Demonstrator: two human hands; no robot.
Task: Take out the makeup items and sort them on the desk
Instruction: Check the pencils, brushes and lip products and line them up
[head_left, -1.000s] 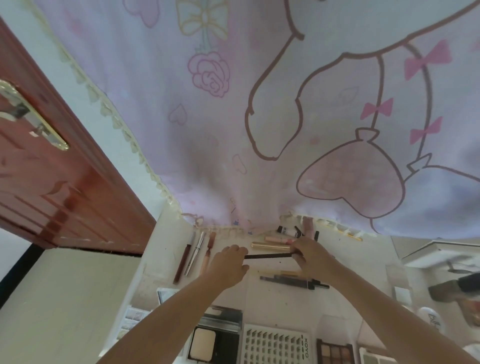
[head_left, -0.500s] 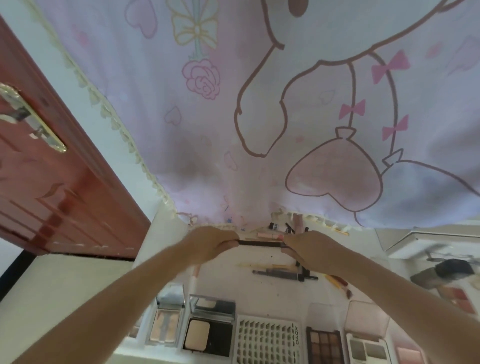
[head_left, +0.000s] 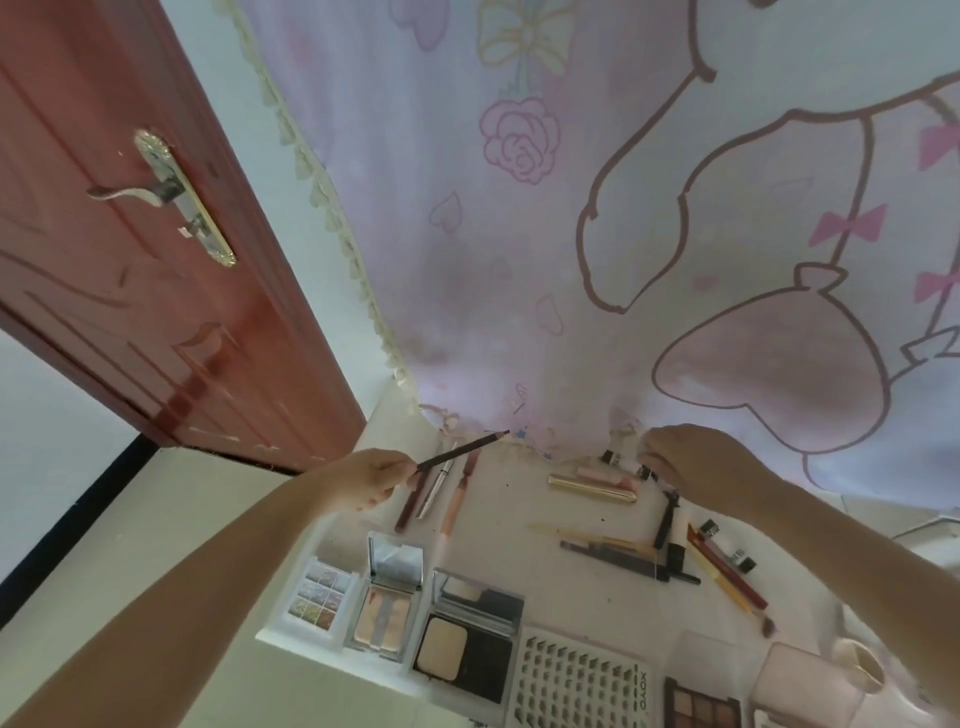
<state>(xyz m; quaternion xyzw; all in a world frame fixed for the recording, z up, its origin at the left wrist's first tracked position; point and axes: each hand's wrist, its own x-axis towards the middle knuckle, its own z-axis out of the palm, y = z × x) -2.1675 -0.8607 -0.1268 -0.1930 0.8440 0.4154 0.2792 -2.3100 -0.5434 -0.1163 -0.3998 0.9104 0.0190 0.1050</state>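
My left hand (head_left: 371, 480) pinches a thin dark makeup pencil (head_left: 462, 451) by its near end, and the tip points up and right above the white desk (head_left: 514, 530). Under it lie a dark red pencil (head_left: 407, 506), a silver pen (head_left: 436, 486) and a pink pencil (head_left: 457, 499), side by side. My right hand (head_left: 696, 460) rests at the back of the desk over small tubes (head_left: 613, 460) by the curtain's hem; its fingertips are hidden. A gold tube (head_left: 592, 489) lies just in front of it.
Open compacts and palettes (head_left: 384, 608) line the near edge of the desk, with a lash tray (head_left: 576, 680). Dark pencils and pens (head_left: 670, 545) lie scattered at the right. A pink cartoon curtain (head_left: 623, 234) hangs at the back. A red door (head_left: 130, 260) stands left.
Both hands held the dark pencil between them before. Now the right hand has let go and moved right to the tubes, and the left hand carries the pencil left over the row of pencils.
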